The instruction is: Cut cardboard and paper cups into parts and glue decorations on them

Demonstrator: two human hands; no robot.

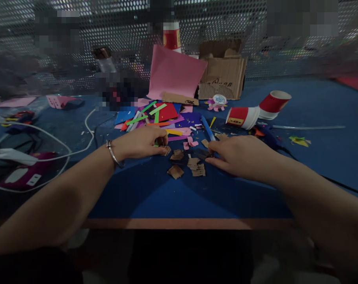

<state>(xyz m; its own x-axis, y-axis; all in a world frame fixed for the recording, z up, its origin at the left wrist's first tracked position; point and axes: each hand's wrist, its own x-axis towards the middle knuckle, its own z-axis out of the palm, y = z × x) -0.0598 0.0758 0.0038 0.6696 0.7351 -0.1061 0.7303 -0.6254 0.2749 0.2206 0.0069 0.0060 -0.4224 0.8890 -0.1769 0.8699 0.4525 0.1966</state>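
My left hand [142, 142], a metal bangle on its wrist, is closed with thumb and fingers around a small torn piece of cardboard [166, 150]. Across from it, my right hand [238, 156] has thumb and fingertips drawn together low over the table, beside a dark shadowed scrap [203, 154]; what they grip, if anything, is hidden. Between the hands lie several brown corrugated cardboard pieces [176, 171], and small pink paper pieces [191, 143] sit just behind. A blue pen [207, 128] points toward my right fingertips.
Coloured paper strips and sheets [167, 112] are heaped behind the hands. Two red-and-white paper cups [242, 117] lie at right, near a dark glue gun [269, 136]. A cardboard box [222, 77] and pink sheet [176, 73] stand behind. White cables [63, 146] loop at left.
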